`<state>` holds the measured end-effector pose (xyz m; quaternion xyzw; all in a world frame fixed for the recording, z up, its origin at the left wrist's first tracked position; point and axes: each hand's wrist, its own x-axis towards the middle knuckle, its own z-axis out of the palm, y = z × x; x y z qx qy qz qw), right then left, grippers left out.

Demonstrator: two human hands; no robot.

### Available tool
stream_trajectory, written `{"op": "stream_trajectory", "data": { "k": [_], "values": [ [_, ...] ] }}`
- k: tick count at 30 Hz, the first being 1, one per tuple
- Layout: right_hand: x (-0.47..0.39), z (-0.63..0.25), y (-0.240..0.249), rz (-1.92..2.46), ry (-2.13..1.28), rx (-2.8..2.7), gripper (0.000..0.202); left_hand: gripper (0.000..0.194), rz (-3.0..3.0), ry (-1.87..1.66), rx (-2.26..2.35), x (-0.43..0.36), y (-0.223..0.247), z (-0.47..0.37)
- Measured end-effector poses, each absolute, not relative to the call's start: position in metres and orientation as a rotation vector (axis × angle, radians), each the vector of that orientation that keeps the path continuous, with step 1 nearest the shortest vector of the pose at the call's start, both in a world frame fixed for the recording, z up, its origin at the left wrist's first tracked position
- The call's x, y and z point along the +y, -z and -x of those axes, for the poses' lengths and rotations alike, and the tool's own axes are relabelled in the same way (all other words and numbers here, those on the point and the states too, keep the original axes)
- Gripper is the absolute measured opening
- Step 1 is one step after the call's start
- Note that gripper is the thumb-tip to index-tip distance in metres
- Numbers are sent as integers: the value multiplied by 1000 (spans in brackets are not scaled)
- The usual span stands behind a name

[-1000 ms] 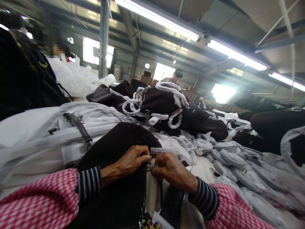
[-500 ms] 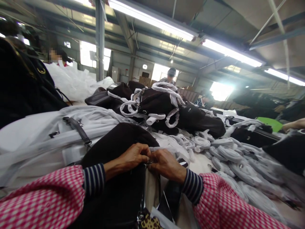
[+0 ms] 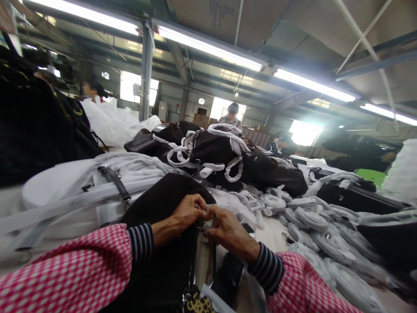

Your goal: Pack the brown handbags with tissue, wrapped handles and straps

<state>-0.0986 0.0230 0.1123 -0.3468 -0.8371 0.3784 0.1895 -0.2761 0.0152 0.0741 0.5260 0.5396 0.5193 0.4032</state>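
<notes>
A dark bag (image 3: 159,269) lies in front of me, with an open zipper running down its side. My left hand (image 3: 190,211) is closed in a pinch at the upper end of the zipper. Close beside it, my right hand (image 3: 224,228) pinches at the same spot, fingers curled. Between the fingertips sits small metal hardware (image 3: 204,225), partly hidden, with the end of a white-wrapped strap next to it. What each hand holds cannot be made out exactly. A leopard-print tag (image 3: 198,303) hangs near the zipper's lower end.
White-wrapped straps (image 3: 127,174) are heaped at left, one with a black buckle piece. Coiled wrapped straps (image 3: 312,215) cover the right side. Dark bags (image 3: 215,148) are piled ahead, a large black bag (image 3: 35,117) stands left. A person (image 3: 232,114) is beyond the pile.
My view has tilted up and shifted slightly left. Both hands stay at the zipper end, the right fingers a little more spread. The person's arm at the right edge is gone from view.
</notes>
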Motion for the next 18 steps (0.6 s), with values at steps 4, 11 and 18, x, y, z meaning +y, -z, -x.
{"op": "stream_trajectory", "data": {
  "k": [4, 11, 18],
  "values": [
    [19, 86, -124, 874, -1688, -2074, 12, 32, -1225, -1327, 1220, 8, -81, 277],
    [27, 77, -114, 733, -1773, -1746, 27, 39, -1117, -1370, 1010, 4, -68, 281],
    [39, 84, -108, 778, -1539, -1707, 24, 36, -1125, -1407, 1016, 6, -61, 284]
  ]
}}
